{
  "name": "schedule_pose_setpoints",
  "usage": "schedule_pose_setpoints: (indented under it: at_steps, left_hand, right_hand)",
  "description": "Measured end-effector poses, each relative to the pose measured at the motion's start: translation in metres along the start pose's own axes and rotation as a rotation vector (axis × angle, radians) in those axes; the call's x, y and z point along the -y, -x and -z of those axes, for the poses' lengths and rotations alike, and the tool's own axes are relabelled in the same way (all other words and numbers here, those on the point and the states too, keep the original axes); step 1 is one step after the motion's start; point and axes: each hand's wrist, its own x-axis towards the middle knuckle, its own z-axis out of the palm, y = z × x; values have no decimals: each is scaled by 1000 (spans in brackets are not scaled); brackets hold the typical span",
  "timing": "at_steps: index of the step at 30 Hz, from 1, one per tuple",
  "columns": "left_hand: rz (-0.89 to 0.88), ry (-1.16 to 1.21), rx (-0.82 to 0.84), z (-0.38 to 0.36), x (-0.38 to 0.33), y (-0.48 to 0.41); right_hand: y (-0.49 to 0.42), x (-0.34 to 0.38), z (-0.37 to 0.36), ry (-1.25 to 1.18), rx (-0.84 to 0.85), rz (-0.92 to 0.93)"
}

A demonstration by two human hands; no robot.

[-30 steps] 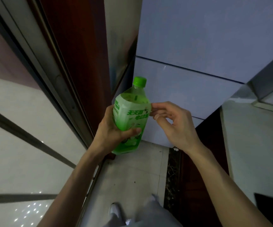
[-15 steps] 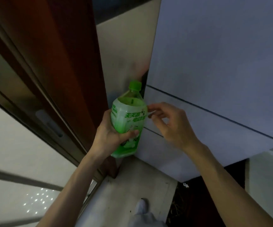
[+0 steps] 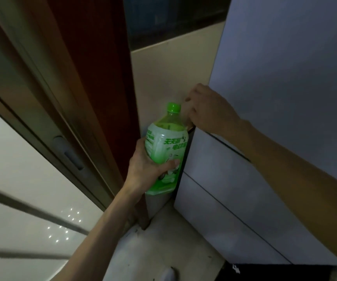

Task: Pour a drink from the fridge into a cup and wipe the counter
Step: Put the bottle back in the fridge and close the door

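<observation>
Pale fridge door (image 3: 285, 78) fills the right of the head view, beside a beige wall (image 3: 173, 67). Left hand (image 3: 145, 169) fingers are clamped round the green bottle (image 3: 166, 151), held upright, cap (image 3: 173, 107) up, just left of the door edge. Right hand (image 3: 206, 110) is nearer the door; its fingers curl over that edge, just right of the cap.

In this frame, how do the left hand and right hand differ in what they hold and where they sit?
The left hand grips the green bottle around its body, thumb across its front; the right hand curls its fingers at the edge of the fridge door. The left hand sits lower, the right hand higher, beside the cap. Both are bare.
</observation>
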Motion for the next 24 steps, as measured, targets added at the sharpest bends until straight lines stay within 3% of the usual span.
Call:
schedule_pose_setpoints:
  at_steps: [3,6,9,18,24]
  left_hand:
    - [2,13,-34,-2,-3,-2]
    - [10,23,-34,-3,-7,-4]
    - [11,14,-31,-3,-9,-6]
    - [5,11,-31,7,-3,4]
    - [8,28,-8,21,-5,8]
  right_hand:
    - [-26,-7,9,255,53,17]
    - [-43,-12,7,599,237,3]
    - [-48,-9,-3,798,428,-35]
    - [-38,0,-15,978,507,-57]
    - [-42,5,-18,888,456,-119]
